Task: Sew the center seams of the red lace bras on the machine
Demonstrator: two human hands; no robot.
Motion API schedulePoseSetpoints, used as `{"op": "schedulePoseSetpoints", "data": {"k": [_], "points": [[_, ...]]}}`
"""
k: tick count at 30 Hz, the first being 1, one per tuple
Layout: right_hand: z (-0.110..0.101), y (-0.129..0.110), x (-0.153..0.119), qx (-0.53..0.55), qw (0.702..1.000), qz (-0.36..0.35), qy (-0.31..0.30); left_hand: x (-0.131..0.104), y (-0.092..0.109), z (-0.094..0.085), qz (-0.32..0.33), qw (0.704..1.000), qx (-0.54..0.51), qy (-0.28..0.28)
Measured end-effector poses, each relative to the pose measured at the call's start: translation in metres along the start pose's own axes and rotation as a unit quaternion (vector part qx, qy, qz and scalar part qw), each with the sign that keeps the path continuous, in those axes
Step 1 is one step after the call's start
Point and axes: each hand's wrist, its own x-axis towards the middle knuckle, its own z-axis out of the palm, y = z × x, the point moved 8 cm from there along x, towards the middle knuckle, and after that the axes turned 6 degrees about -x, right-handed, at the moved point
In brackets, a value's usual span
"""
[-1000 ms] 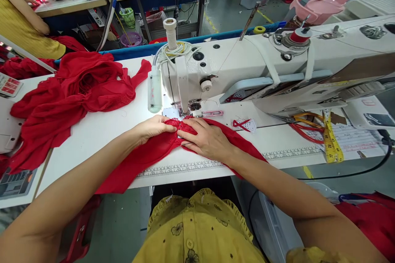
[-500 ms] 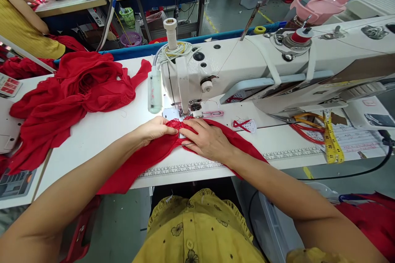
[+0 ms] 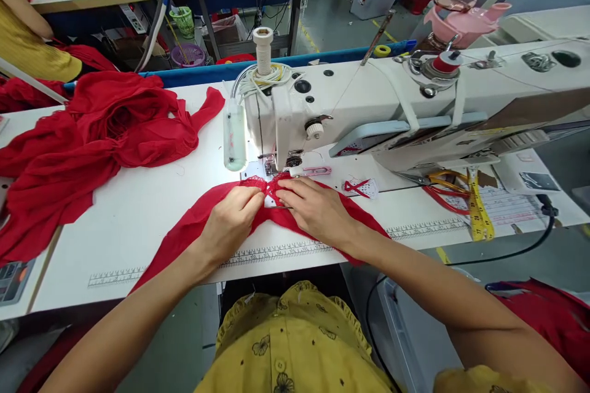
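A red garment piece (image 3: 184, 227) with lace edges lies across the white table below the needle area of a sewing machine (image 3: 369, 92). My left hand (image 3: 235, 215) is closed on the red fabric just left of the presser foot (image 3: 271, 166), thumb against curled fingers. On the other side, my right hand (image 3: 318, 206) rests on the fabric, its fingertips pressing the lace edge beside a small white piece with red crossed strips (image 3: 271, 196). That piece lies between both hands, in front of the foot.
A red fabric pile (image 3: 101, 141) covers the table's left. To the right are a marked white piece (image 3: 362, 187), scissors (image 3: 442, 190) and a yellow tape measure (image 3: 479, 209). A person in yellow (image 3: 27, 43) sits at upper left.
My left hand has moved lower and turned, its fingers now curled over the fabric. The white piece with red strips shows more between my hands. The view has shifted slightly.
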Motion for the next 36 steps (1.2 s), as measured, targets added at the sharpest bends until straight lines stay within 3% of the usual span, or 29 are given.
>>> {"op": "schedulePoseSetpoints", "data": {"k": [2,5,8,19,36], "points": [[0.003,0.0,0.0,0.003,1.0,0.015,0.011,-0.006,-0.004,0.013,0.002,0.999,-0.038,-0.008],[0.012,0.003,-0.001,-0.001,1.0,0.02,0.011,-0.011,-0.017,0.029,-0.052,0.997,-0.055,-0.02],[0.018,0.007,-0.003,-0.005,1.0,0.018,-0.002,-0.016,-0.024,0.035,-0.086,0.993,-0.07,-0.04],[0.019,0.012,-0.004,-0.006,0.999,0.013,-0.038,-0.018,-0.027,0.034,-0.09,0.992,-0.081,-0.029],[0.015,0.012,-0.005,-0.04,0.999,0.007,-0.027,-0.017,-0.027,0.032,-0.083,0.992,-0.094,-0.027]]}}
